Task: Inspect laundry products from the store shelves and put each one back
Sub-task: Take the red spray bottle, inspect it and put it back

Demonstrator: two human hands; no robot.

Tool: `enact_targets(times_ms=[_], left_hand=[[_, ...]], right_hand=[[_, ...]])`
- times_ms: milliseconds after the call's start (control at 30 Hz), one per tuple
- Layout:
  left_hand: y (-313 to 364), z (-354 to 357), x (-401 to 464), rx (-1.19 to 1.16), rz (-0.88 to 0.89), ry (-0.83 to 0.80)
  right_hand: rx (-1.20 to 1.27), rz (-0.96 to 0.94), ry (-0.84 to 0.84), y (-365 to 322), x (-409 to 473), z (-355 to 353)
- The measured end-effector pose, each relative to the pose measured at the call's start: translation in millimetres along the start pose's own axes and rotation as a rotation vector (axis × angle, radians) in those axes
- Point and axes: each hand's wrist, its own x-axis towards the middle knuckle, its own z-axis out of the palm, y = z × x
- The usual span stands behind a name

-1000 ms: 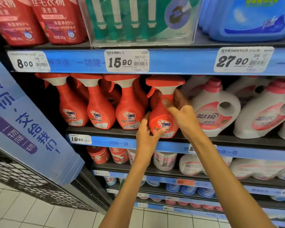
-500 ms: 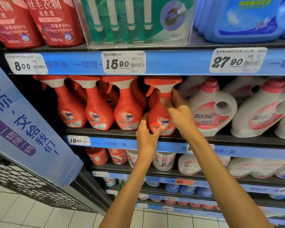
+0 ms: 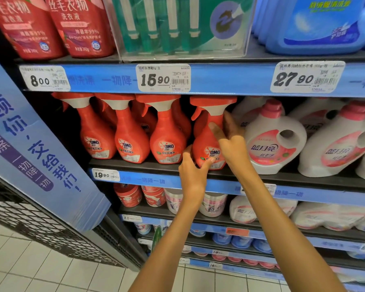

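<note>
Two hands are on one orange spray bottle (image 3: 207,142), the rightmost of four along the front of the middle shelf (image 3: 282,179). Its base sits on the shelf board near the front edge, just beside the third orange bottle (image 3: 167,142) on one side and a white detergent jug (image 3: 272,140) on the other.

Left hand (image 3: 193,169): grip is loosely closed on the lower body by the label, thumb across the front, other fingers round the left side. Likely placed low to steady the base and control rotation.

Right hand (image 3: 232,142): fingers are wrapped behind the neck and upper body, thumb on the front below the trigger head. Grip is closed on the bottle; how tight cannot be told. A high hold is probably used because the bottle is top-heavy and the shelf above leaves little headroom.

Label is faced outward, in line with its neighbours. Whether the bottle is being lifted out or seated back cannot be told. Either way, care is judged necessary: the tight gap to the jug risks a knock, and the trigger head may catch the price rail (image 3: 219,79) overhead.
</note>
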Motion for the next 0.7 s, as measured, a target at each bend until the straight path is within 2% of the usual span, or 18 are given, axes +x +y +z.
enact_targets(times_ms=[100,200,267,300,367,433,500,600,700], left_hand=[[0.5,-1.8,-4.7,-0.02,-0.003,0.03],[-1.0,-12.2,-11.3,-0.043,0.079,0.073],[-1.8,-23.2,-13.2,-0.041,0.134,0.144],[-2.0,-29.6,-13.4,-0.045,0.166,0.195],[-2.1,-43.6,-10.3,-0.05,0.228,0.315],[-2.7,-55.8,-1.9,-0.007,0.262,0.395],[-3.4,-62.5,7.7,0.072,0.229,0.362],[-5.5,-64.2,11.9,0.133,0.178,0.236],[-11.6,-67.0,6.5,0.094,0.18,0.168]], right_hand=[[-0.006,-0.007,0.04,-1.2,-3.5,2.6],[-0.019,-0.013,0.046,-6.8,-5.3,2.8],[-0.113,-0.018,0.031,-11.6,-9.1,0.8],[-0.195,-0.034,0.063,-13.4,-14.8,-0.1],[-0.318,-0.115,0.243,-18.3,-34.4,3.0],[-0.296,-0.274,0.385,-29.3,-55.1,15.3],[-0.243,-0.353,0.266,-41.2,-59.2,33.5],[-0.329,-0.206,-0.084,-46.7,-43.0,63.5],[-0.353,-0.068,-0.212,-42.2,-25.2,88.3]])
